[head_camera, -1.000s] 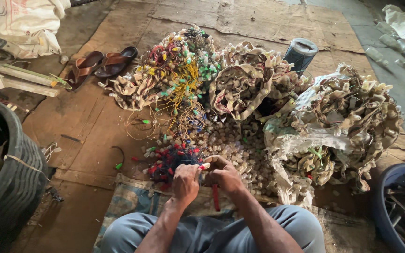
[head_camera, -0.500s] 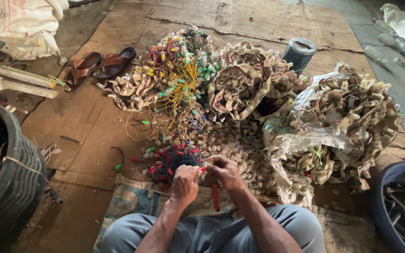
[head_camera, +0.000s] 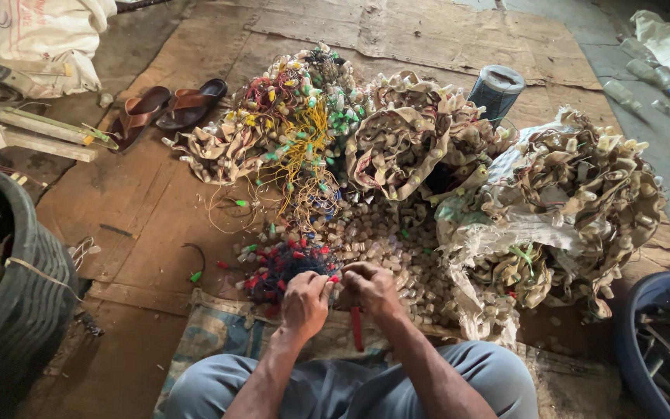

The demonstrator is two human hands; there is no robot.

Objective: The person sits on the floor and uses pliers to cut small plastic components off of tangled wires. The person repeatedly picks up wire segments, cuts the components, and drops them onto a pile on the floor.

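Observation:
I sit on the floor with both hands together in front of my knees. My left hand [head_camera: 304, 302] pinches a small red-capped piece at the edge of a tangle of dark wire with red caps [head_camera: 284, 268]. My right hand [head_camera: 371, 289] is closed around a red-handled tool [head_camera: 356, 330] whose handle hangs down below the fist. The two hands touch at the fingertips. Just beyond them lies a heap of small pale loose caps [head_camera: 385, 240]. Further out are bundles of wire with yellow, green and red caps [head_camera: 300, 128] and beige coiled bundles [head_camera: 405, 140].
A big mound of beige bundles on a torn sack [head_camera: 575, 202] sits at right. A dark cylinder [head_camera: 496, 89] stands behind. Brown sandals [head_camera: 166, 109] and wooden sticks [head_camera: 25, 136] lie at left. A black tyre tub [head_camera: 17, 302] stands near left, a blue tub [head_camera: 661, 341] near right.
My hands have stayed at the same spot by the red-capped tangle, with only slight finger movement. The piles have not moved.

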